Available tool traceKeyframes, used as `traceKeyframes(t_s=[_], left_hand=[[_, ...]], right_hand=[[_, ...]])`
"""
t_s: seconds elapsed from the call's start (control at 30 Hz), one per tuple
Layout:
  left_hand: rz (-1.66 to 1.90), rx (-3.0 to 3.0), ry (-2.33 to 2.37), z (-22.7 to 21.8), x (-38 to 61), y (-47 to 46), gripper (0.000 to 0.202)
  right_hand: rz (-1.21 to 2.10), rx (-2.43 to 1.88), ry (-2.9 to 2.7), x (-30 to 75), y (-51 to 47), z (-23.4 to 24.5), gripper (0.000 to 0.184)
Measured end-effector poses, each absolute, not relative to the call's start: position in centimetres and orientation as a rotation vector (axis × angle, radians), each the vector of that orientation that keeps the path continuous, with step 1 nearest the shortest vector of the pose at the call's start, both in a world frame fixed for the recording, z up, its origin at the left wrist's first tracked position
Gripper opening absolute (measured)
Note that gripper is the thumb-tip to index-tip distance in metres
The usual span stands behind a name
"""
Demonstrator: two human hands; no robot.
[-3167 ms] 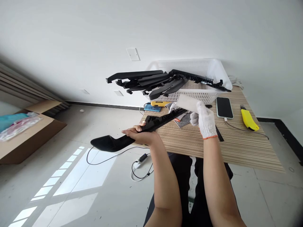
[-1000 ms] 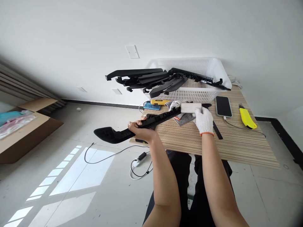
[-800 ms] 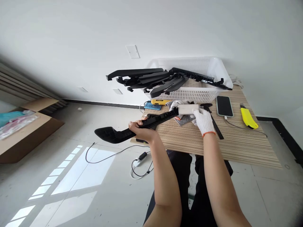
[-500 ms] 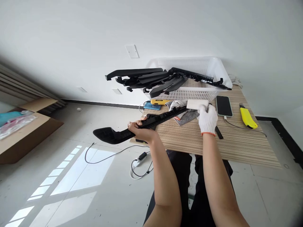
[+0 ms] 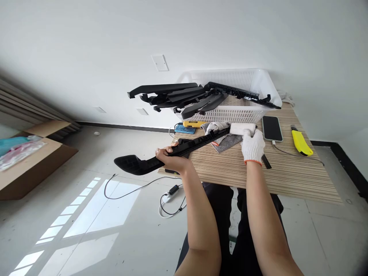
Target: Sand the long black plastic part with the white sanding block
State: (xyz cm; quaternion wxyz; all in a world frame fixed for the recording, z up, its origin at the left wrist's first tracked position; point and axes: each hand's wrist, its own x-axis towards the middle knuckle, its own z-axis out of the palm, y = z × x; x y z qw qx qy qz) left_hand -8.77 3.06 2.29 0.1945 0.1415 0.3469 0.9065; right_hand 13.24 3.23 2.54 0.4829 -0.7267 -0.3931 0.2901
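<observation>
My bare left hand [image 5: 169, 159] is closed around the middle of a long black plastic trim piece [image 5: 138, 163] that juts past the table's left edge. The trim's far end rests by a grey cloth [image 5: 228, 141]. Wearing a white knit glove, my right hand [image 5: 252, 145] grips a white rectangular block [image 5: 240, 128] and presses it against the far end of the trim.
A white mesh basket [image 5: 244, 113] at the back of the striped wooden table [image 5: 287, 176] holds several more black trim pieces [image 5: 184, 97]. A phone [image 5: 270, 128], a yellow utility knife [image 5: 300, 142] and a black strip [image 5: 266, 161] lie to the right. A cardboard box [image 5: 31, 157] stands on the floor at left.
The white block has slid back and forth along the trim's far end, now a little farther right than a second ago. My left hand has kept its hold on the trim.
</observation>
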Motion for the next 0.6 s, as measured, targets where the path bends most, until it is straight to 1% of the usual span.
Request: traceKeyframes(t_s=[0.17,0.3,0.43,0.5,0.6], left_hand=[[2.544,0.339,0.951,2.3,-8.8,3.1,0.039],[2.539,0.446,0.972,1.9,-8.9,3.2,0.040],[2.527,0.607,0.956,1.4,-9.2,3.3,0.041],[2.529,0.609,0.955,1.3,-9.2,3.3,0.041],[2.537,0.551,0.944,1.5,-9.1,3.3,0.040]], right_hand=[[0.893,-1.695,-0.902,13.1,3.2,2.7,0.031],[0.768,-1.707,-0.805,13.2,3.0,2.8,0.036],[1.007,-1.565,-0.866,12.9,2.9,2.7,0.032],[0.959,-1.557,-0.855,12.8,2.8,2.8,0.032],[0.817,-1.463,-0.800,12.8,2.6,3.4,0.041]])
